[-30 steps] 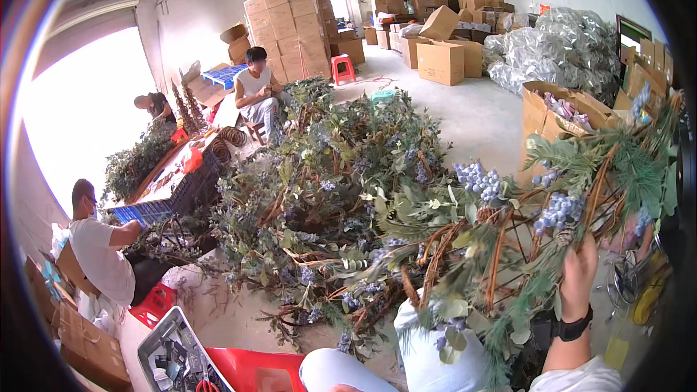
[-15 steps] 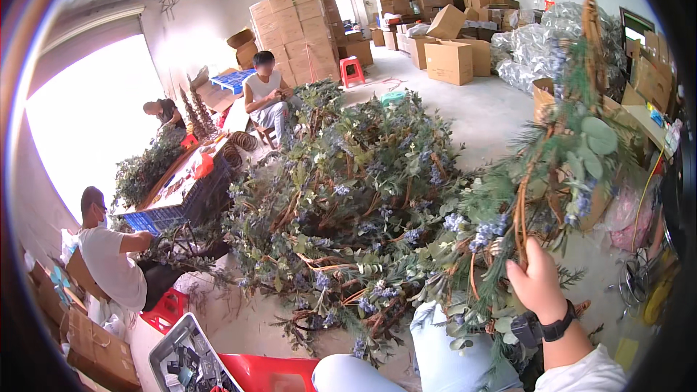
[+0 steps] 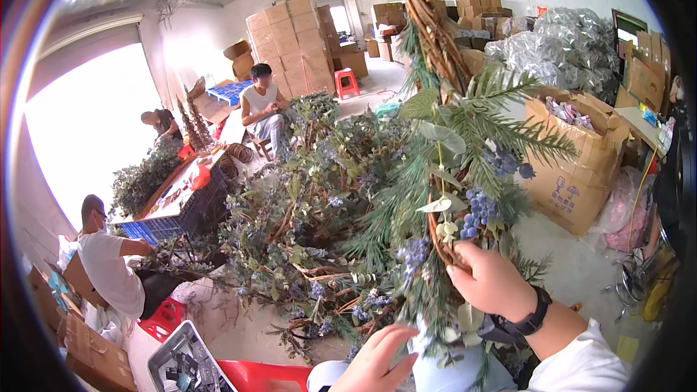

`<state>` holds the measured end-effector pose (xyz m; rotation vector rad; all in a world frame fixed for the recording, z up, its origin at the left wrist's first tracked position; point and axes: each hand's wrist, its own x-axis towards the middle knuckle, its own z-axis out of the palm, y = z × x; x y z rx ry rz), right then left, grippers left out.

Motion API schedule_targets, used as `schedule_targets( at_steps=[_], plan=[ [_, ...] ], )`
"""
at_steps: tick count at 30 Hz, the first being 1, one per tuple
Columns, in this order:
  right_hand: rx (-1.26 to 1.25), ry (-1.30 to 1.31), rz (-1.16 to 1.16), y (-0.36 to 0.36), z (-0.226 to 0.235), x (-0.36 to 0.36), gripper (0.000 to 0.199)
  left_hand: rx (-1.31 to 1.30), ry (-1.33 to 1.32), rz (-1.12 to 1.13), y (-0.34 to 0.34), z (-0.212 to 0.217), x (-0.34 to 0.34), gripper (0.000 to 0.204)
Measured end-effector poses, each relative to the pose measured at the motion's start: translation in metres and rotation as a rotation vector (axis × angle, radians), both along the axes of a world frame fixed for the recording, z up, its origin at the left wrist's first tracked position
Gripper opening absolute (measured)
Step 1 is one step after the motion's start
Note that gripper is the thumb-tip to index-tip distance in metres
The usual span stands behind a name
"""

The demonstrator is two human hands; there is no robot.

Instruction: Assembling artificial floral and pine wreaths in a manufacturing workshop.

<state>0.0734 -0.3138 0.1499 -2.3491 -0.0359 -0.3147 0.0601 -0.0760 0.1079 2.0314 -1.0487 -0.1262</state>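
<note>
My right hand (image 3: 494,279) grips the lower rim of a twig wreath (image 3: 443,101) dressed with green fir sprigs, pale leaves and blue berries. It holds the wreath upright in front of me, edge-on to the camera. My left hand (image 3: 374,363) hovers below the wreath's foliage with fingers apart, holding nothing. A black watch sits on my right wrist. A big heap of finished wreaths (image 3: 305,225) lies on the floor just beyond my hands.
Three people sit at the left and back near a long table (image 3: 174,192) with greenery. An open cardboard box (image 3: 581,160) stands at the right. Stacked cartons (image 3: 290,36) fill the back. A red stool (image 3: 163,318) and a grey crate (image 3: 181,359) lie at lower left.
My right hand has swung the wreath up from lying flat at the right to standing upright in front of me. My left hand has come into view below it.
</note>
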Motion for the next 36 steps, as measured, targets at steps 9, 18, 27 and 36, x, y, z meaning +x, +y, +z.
schedule_targets(
  at_steps=[9, 18, 27, 36],
  plan=[
    [-0.147, -0.226, 0.316, 0.007, -0.026, -0.020, 0.072, -0.453, 0.603, 0.255, -0.069, -0.087, 0.023, 0.074],
    [-0.034, -0.544, 0.027, -0.032, -0.030, -0.053, 0.008, -0.279, 0.276, 0.114, -0.066, -0.083, 0.021, 0.078],
    [-0.286, -0.148, 0.057, -0.050, -0.047, -0.032, 0.019, -0.535, 0.464, 0.192, -0.068, -0.128, 0.017, 0.081],
    [-0.216, -0.338, 0.371, -0.036, -0.058, -0.011, 0.015, -0.680, 0.785, 0.095, -0.031, -0.111, 0.034, 0.037]
  ],
)
